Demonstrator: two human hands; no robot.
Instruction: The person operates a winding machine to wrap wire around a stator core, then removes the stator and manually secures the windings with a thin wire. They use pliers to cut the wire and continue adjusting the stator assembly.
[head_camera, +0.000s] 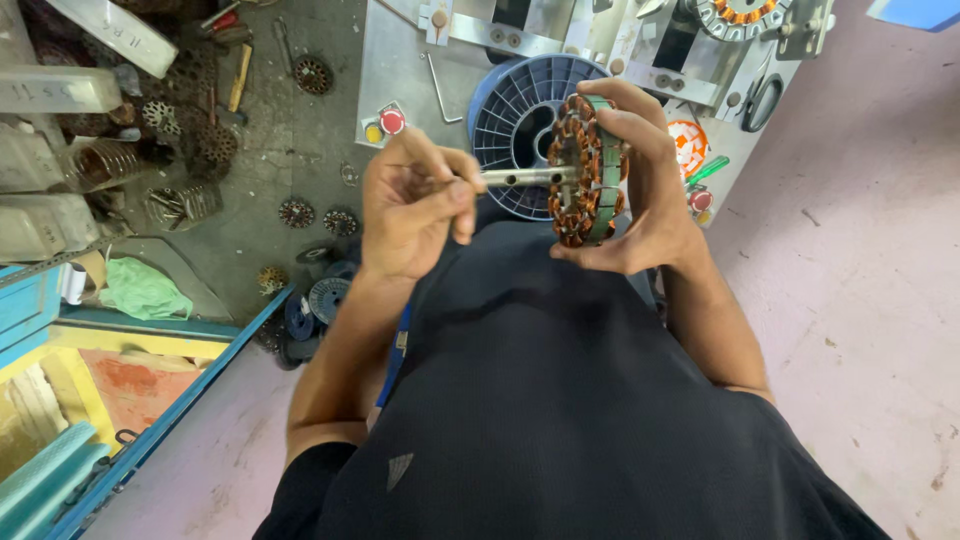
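This is a small motor-winding workshop. A metal winding machine (560, 40) with red push buttons (392, 121) stands over a blue wire spool (515, 110), and a second copper-wound stator (740, 15) sits on the machine. The grimy concrete floor (290, 150) is strewn with stator cores (296, 212), springs, hand tools and spare spools (327, 298).

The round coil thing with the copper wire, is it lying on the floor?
No, the right hand holds the round copper-wound coil up in the air, while the left hand pinches the metal shaft sticking out of it.
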